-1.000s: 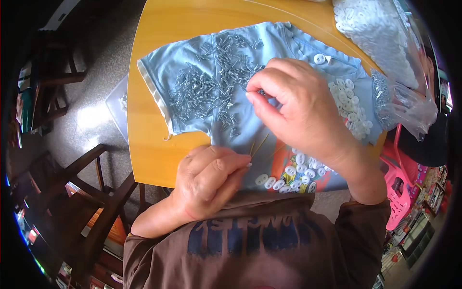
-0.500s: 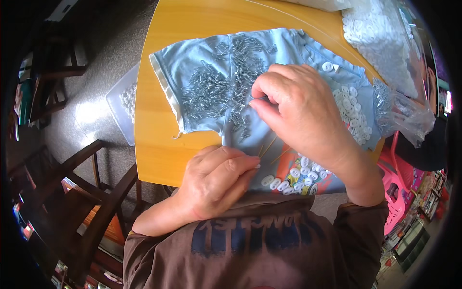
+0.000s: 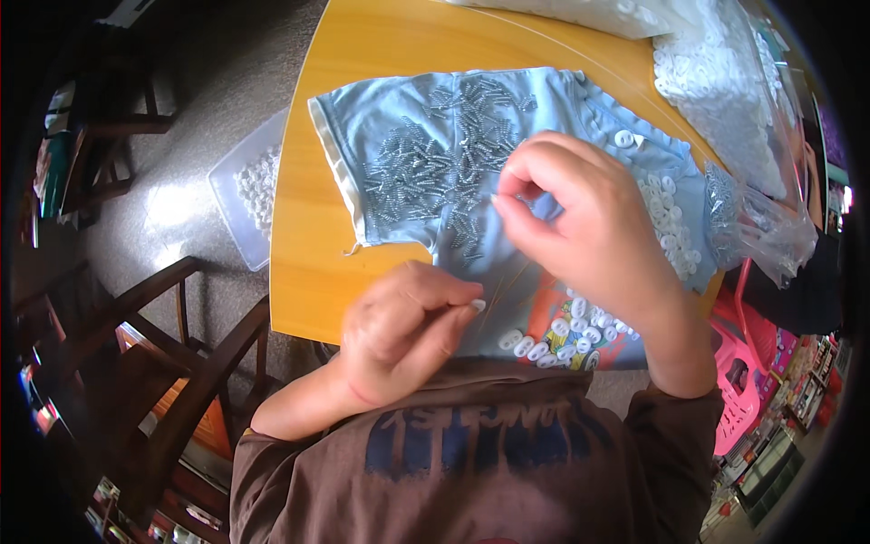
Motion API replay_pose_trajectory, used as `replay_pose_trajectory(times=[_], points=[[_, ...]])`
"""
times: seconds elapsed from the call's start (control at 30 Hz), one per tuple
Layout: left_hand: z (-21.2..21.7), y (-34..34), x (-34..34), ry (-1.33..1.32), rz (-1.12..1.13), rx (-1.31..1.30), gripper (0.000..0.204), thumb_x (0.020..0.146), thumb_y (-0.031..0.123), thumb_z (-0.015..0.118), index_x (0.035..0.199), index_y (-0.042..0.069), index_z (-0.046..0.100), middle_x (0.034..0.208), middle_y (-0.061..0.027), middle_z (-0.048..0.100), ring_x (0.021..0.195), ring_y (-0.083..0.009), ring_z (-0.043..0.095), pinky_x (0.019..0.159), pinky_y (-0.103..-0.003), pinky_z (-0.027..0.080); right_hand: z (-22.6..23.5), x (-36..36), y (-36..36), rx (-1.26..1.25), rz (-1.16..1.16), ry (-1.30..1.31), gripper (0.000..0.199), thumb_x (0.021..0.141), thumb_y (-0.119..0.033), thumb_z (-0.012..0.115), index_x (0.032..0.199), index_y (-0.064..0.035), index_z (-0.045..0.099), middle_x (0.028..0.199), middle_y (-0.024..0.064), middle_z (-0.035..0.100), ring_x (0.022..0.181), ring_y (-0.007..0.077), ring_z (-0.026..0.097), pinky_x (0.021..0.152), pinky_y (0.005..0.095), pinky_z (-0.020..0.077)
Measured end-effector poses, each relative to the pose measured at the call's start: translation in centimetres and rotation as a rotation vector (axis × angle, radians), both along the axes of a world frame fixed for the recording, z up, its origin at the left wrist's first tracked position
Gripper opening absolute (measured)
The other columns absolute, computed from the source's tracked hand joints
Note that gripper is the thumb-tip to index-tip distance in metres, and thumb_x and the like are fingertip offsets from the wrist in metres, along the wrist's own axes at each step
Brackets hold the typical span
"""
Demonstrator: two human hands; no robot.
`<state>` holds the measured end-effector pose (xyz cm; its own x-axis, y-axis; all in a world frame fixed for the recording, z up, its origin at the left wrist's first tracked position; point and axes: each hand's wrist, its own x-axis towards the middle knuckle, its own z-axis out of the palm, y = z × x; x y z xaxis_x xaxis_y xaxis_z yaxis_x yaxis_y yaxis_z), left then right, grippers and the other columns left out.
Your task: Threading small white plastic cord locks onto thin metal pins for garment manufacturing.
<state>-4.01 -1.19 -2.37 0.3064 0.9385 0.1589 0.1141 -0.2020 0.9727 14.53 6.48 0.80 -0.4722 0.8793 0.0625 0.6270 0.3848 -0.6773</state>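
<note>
A light-blue garment (image 3: pixel 399 104) is spread on the table, with a heap of small metal springs (image 3: pixel 417 168) on it. My right hand (image 3: pixel 589 222) is over the garment, just right of the springs. Its thumb and index finger curl together; whatever is between the tips is too small to make out. Lower left, my left hand (image 3: pixel 399 326) pinches a small white plastic piece (image 3: pixel 478 306) between thumb and index finger. White oval plastic pieces (image 3: pixel 566 340) with holes lie near my body, and another pile of white pieces (image 3: pixel 669 218) is partly behind my right forearm.
Thin yellowish sticks (image 3: pixel 497 299) lie between my hands. A large clear bag (image 3: pixel 716 91) of white pieces stands far right, with a smaller bag of springs (image 3: pixel 725 204) below it. A clear bin (image 3: pixel 237 195), dark wooden chairs (image 3: pixel 195 354) and a pink basket (image 3: pixel 739 399) surround the table (image 3: pixel 313 272).
The table and garment have shifted slightly right in view. My left hand has turned a little and moved left relative to the garment, showing more of the white piece. My right hand stays beside the springs.
</note>
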Motion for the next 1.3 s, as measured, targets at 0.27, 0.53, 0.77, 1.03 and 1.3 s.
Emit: replay_pose_trajectory(times=[0.27,0.53,0.77,1.03,1.3], points=[[0.9,-0.5,-0.6,-0.505,0.112,-0.591,0.02,0.086,0.002,0.057,0.106,-0.001,0.054,0.085,-0.0011,0.057,0.065,-0.0039,0.05,0.056,-0.017,0.042,1.8,-0.1,-2.9,-0.404,0.003,0.421,0.014,0.075,0.006,0.063,0.085,-0.002,0.056,0.08,0.005,0.061,0.067,0.0073,0.057,0.052,0.0197,0.0428],[0.8,-0.6,-0.1,-0.628,0.137,-0.628,0.019,0.085,0.002,0.057,0.104,-0.001,0.055,0.085,-0.0013,0.057,0.064,-0.0042,0.049,0.055,-0.017,0.041,2.2,-0.9,-3.4,-0.378,0.041,0.391,0.014,0.076,0.005,0.063,0.086,-0.0026,0.057,0.081,0.0039,0.062,0.07,0.0065,0.057,0.053,0.0177,0.0402],[0.7,-0.8,-0.1,-0.613,0.15,-0.568,0.018,0.085,0.0,0.058,0.102,0.0,0.056,0.085,-0.0013,0.056,0.065,-0.004,0.049,0.055,-0.017,0.04,1.8,-1.2,-3.6,-0.358,0.03,0.42,0.014,0.075,0.005,0.063,0.085,-0.0023,0.057,0.08,0.0044,0.062,0.072,0.0088,0.058,0.058,0.0205,0.0436],[0.5,-1.1,-0.4,-0.599,0.164,-0.5,0.017,0.084,-0.003,0.057,0.1,-0.001,0.056,0.086,-0.0024,0.055,0.066,-0.0043,0.049,0.056,-0.017,0.04,1.8,-1.4,-3.7,-0.345,0.032,0.394,0.015,0.074,0.006,0.064,0.085,-0.0016,0.057,0.08,0.0053,0.061,0.072,0.0111,0.058,0.061,0.0225,0.0455],[0.4,-1.2,-0.5,-0.48,0.168,-0.417,0.016,0.082,-0.005,0.059,0.097,-0.002,0.057,0.086,-0.0042,0.054,0.067,-0.0065,0.05,0.057,-0.02,0.04,1.8,-1.5,-3.9,-0.275,0.063,0.36,0.015,0.073,0.007,0.063,0.083,-0.002,0.057,0.078,0.007,0.061,0.067,0.0142,0.059,0.058,0.0255,0.0463]])
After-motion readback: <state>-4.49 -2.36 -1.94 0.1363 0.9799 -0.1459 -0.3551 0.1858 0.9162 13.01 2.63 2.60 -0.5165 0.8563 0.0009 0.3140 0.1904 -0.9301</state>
